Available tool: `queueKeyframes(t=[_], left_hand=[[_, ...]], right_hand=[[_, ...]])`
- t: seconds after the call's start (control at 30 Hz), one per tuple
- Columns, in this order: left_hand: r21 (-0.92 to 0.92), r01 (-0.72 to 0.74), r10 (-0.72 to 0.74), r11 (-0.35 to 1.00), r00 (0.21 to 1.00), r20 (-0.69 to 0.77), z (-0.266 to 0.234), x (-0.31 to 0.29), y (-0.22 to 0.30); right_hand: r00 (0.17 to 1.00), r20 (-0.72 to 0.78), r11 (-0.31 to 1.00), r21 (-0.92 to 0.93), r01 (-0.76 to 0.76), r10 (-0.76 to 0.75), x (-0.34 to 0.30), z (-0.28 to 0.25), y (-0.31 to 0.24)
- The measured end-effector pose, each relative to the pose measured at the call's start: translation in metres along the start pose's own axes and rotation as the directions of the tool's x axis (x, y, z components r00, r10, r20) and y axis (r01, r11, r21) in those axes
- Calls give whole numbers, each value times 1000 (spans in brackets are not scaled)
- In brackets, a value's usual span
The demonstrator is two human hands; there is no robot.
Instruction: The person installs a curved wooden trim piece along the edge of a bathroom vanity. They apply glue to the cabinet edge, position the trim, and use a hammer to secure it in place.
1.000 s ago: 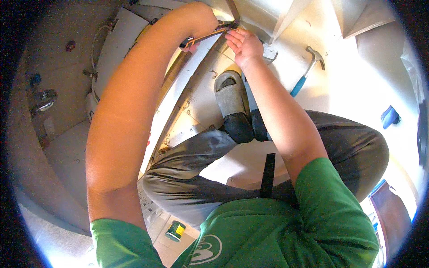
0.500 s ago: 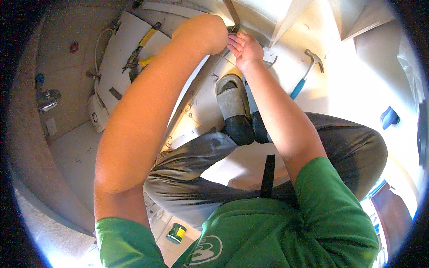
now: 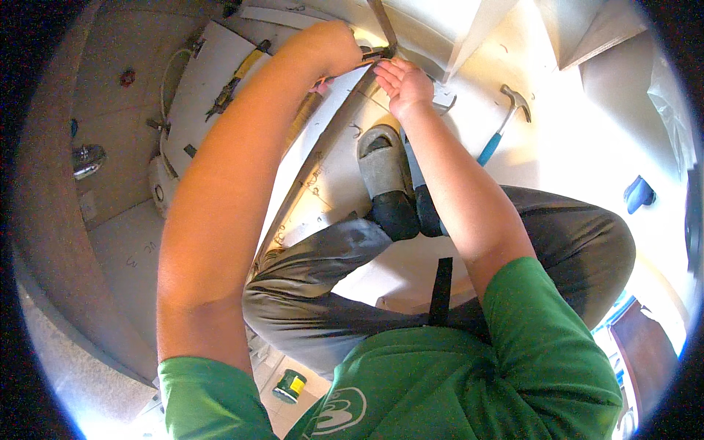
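At the far end of my reach, my left hand (image 3: 334,50) is closed around a dark tool (image 3: 375,54) with orange edges on its handles. My own fist and forearm hide much of that tool, so its exact kind does not show. The tool's dark end meets the lower end of a thin brown rod (image 3: 383,26). Just right of it, my right hand (image 3: 408,86) has the palm turned up and the fingers stretched out, fingertips close beside the tool and rod. The thumb is hard to make out.
A claw hammer (image 3: 506,125) with a blue grip lies to the right. Yellow-and-black pliers (image 3: 238,79) rest on a white panel at left. My shoes (image 3: 383,165) are below my hands, beside a long brown edge (image 3: 312,158). A green tin (image 3: 290,386) stands at lower left.
My left hand has shifted left, away from my right hand, and now more of the dark tool and its orange edges shows. The right hand has moved slightly down.
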State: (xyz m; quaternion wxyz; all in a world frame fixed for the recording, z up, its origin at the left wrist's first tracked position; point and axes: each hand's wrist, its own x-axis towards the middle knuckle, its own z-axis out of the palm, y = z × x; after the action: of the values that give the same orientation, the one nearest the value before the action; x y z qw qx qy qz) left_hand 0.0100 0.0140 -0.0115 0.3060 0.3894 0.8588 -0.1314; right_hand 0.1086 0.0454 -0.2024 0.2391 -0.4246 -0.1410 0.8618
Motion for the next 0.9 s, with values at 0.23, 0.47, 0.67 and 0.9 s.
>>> queueKeyframes(t=[0.23,0.47,0.67,0.9], left_hand=[[-10,7,-7,1000,999,-40,3,-1,6],[62,-61,48,996,979,198,2,23,-14],[-89,82,-64,993,980,190,8,18,-11],[359,-8,17,933,1000,-22,21,-10,17]], right_hand=[[1000,-14,1000,0,-5,5,-5,1,-3],[1000,-6,1000,-12,-27,27,-1,1,-5],[1000,-2,1000,-17,-11,11,1,-2,-3],[999,51,998,64,-12,9,4,-7,2]])
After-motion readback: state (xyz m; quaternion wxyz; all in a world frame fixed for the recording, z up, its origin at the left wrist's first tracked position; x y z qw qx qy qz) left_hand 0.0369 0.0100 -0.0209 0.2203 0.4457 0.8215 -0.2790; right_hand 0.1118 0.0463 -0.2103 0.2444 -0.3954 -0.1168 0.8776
